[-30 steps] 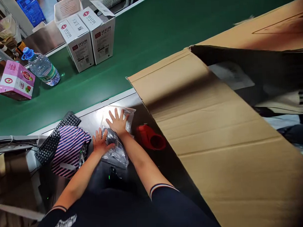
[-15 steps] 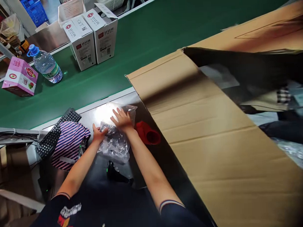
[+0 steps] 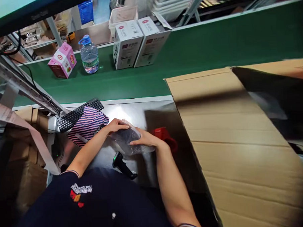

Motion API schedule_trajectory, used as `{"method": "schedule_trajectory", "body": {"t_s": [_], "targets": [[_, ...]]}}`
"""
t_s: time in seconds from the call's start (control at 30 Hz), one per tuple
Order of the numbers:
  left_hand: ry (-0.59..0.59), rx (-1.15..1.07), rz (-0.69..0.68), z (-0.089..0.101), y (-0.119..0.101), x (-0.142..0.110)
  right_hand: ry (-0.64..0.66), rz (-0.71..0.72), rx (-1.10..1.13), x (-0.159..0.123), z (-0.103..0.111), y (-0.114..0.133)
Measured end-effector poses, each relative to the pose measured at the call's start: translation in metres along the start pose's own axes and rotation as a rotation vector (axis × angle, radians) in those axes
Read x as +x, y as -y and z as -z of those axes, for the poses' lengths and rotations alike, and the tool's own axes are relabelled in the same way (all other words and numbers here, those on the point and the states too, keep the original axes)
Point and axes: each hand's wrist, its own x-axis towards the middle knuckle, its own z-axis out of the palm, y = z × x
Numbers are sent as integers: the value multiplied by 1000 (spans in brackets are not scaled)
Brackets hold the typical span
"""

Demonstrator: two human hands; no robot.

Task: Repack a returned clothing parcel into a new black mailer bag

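Pink box (image 3: 62, 60): on the green belt (image 3: 130, 82), beyond the table; seemingly parked out of my way.
Keyboard (image 3: 77, 114): askew at the table's far left, probably there to free the middle.
Striped bundle (image 3: 89, 122): overlapping the keyboard, perhaps for want of room.
Bottle (image 3: 89, 57): upright on the belt.
Left hand (image 3: 116, 125): gripping the bag's upper left edge.
Scanner (image 3: 124, 166): lying close to my body, presumably for easy reach.
Bag (image 3: 122, 138): clear plastic, over the table's middle, between my hands, likely gripped at both sides because it is limp; contents unclear.
Right hand (image 3: 142, 138): clamped on the bag's right side.
White boxes (image 3: 140, 43): two, side by side on the belt.
Red piece (image 3: 165, 135): between bag and carton (image 3: 232, 123).
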Motion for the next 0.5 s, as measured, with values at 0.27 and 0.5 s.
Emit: {"method": "schedule_trajectory", "body": {"t_s": [0.27, 0.5], "targets": [[-481, 604, -533, 46, -81, -32, -273, -34, 505, -27, -44, 50], [-692, 1079, 207, 70, 41, -103, -491, -87, 1004, -76, -92, 2]]}}
